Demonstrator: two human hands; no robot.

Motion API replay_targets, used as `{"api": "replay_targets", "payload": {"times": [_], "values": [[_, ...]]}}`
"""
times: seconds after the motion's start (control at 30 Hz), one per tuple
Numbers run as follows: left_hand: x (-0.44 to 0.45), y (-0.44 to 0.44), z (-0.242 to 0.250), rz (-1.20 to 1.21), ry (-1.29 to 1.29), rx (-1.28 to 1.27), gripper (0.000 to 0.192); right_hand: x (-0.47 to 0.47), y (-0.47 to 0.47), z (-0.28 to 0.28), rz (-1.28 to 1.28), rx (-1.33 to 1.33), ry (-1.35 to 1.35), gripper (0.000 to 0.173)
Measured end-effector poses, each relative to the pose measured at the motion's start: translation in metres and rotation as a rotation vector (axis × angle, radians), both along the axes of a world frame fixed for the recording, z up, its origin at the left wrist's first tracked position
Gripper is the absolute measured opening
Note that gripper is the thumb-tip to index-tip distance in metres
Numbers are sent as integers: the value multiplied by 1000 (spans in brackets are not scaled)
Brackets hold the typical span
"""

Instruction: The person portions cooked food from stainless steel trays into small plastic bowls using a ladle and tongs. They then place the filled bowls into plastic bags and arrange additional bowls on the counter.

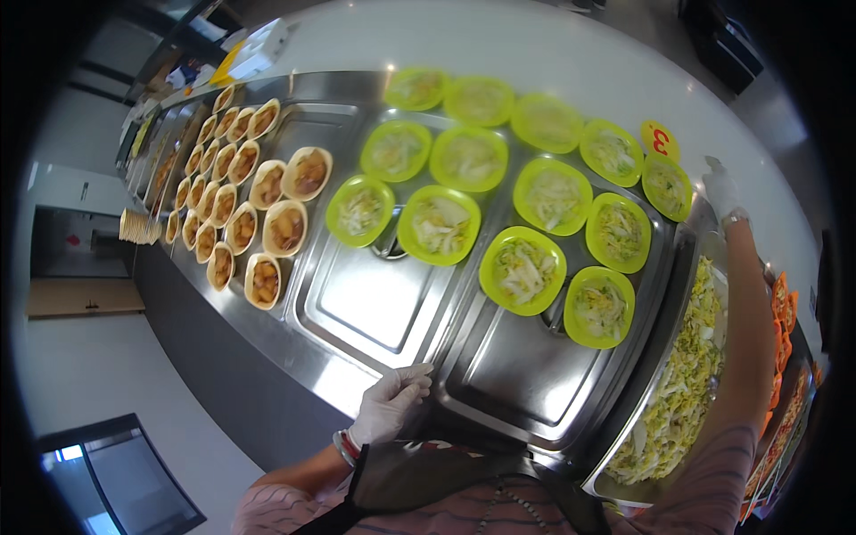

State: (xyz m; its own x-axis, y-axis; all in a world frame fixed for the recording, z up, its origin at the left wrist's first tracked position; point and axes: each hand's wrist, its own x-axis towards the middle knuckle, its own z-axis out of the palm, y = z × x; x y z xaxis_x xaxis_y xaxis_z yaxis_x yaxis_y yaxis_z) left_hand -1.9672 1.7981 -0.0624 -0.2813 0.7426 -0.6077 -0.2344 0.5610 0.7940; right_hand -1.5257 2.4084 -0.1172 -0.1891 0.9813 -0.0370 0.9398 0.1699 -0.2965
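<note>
My left hand, in a thin white glove, is at the front edge of the steel counter. Its fingers are curled together with nothing visible in them. Stretched far out, my gloved right hand is over the white ledge, beyond the food pan of shredded cabbage. Its fingers are too unclear to show a hold. Lime-green bowls of cooked cabbage stand in rows on the steel lids. The nearest to my right hand is a green bowl beside a yellow sign.
Many small paper bowls of brown, chunky food crowd the counter's left. A stack of paper bowls lies sideways near the left edge. Orange bowls are beyond my right arm. A white box sits on the far ledge.
</note>
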Motion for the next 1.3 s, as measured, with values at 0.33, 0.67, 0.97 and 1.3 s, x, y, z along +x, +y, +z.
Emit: {"api": "replay_targets", "payload": {"times": [0.33,0.67,0.97,1.3], "values": [[-32,-41,-3,-87,-152,49,21,-87,-344,259,515,631,-405,46],[-179,-102,-43,258,-204,65,23,-225,-580,220,435,406,104,42],[-427,-106,-114,314,116,234,29,-512,-599,66,194,-1005,1056,37],[-500,-138,-67,581,261,75,16,-679,-559,-20,-69,-969,740,24]]}}
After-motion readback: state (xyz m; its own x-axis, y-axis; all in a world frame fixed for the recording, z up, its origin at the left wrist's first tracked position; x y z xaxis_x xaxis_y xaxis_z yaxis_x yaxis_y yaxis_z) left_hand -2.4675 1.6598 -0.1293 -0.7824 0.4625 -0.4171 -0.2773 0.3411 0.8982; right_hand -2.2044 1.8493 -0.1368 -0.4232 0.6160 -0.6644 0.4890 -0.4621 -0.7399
